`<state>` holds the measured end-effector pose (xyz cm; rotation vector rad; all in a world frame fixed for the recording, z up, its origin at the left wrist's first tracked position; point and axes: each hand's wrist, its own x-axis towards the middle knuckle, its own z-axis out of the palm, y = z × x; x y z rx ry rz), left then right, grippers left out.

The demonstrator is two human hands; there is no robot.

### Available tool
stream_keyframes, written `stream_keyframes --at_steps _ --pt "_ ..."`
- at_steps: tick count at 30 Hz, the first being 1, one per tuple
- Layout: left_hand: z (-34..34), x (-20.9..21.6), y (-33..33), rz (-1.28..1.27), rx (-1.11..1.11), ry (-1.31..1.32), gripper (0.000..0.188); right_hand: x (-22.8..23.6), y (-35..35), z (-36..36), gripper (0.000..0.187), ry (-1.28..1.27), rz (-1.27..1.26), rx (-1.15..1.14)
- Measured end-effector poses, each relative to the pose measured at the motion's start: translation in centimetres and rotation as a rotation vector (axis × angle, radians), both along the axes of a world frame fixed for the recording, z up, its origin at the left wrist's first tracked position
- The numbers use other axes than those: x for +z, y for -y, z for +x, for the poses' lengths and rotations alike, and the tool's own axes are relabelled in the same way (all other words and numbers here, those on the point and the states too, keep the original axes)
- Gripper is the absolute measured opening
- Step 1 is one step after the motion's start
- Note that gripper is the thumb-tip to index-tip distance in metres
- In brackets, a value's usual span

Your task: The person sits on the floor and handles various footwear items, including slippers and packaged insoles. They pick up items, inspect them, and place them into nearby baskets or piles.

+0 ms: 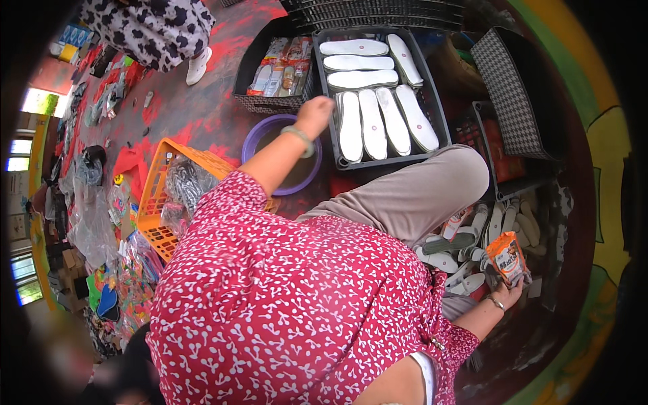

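Note:
My left hand (314, 117) is closed, fingers curled, just off the left edge of a dark plastic crate (442, 115). Whatever its fingers may hold is hidden. Inside that crate lie white insoles (373, 121) in neat stacks, some lengthwise and some crosswise. On the other side, my right hand (507, 291) grips an orange and white packet (506, 258) by its lower end. Under and beside the packet is a loose heap of white and grey insoles (464, 241) on the floor.
A purple basin (250, 145) stands below my left forearm. An orange plastic basket (158, 196) holds clear bags. Packaged goods fill a dark box (273, 101) left of the crate. A houndstooth-patterned bin (516, 101) is at the right. Someone in spotted trousers (152, 30) stands at the far left.

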<state>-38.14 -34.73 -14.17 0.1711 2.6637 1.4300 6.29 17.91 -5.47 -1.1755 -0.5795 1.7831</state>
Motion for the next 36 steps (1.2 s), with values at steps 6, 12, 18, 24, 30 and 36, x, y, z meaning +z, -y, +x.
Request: stream_keyframes --at_steps 6,12,18,24,30,36 --pt "9.3 -8.5 14.5 -0.382 0.172 0.281 0.031 -0.4 -1.0 -0.9 0.029 0.066 -0.038 0.051" --pt "10.3 -7.2 8.6 -0.291 0.087 0.352 0.040 2.1 1.3 -3.6 0.027 0.064 -0.018 0.074" --pt "5.8 -5.3 0.2 0.377 0.112 0.630 0.093 3.3 3.9 -4.2 0.030 0.067 -0.085 -0.002" --pt "4.6 -8.4 -3.2 0.628 0.200 0.608 0.052 2.6 3.2 -3.0 0.031 -0.020 -0.089 0.070" --pt "3.7 -13.8 -3.5 0.577 0.369 0.461 0.067 1.5 2.9 -2.7 0.027 -0.018 -0.091 0.159" --pt "4.8 -7.2 -5.4 0.599 0.359 0.591 0.067 1.2 3.3 -1.8 0.019 0.027 -0.023 0.187"
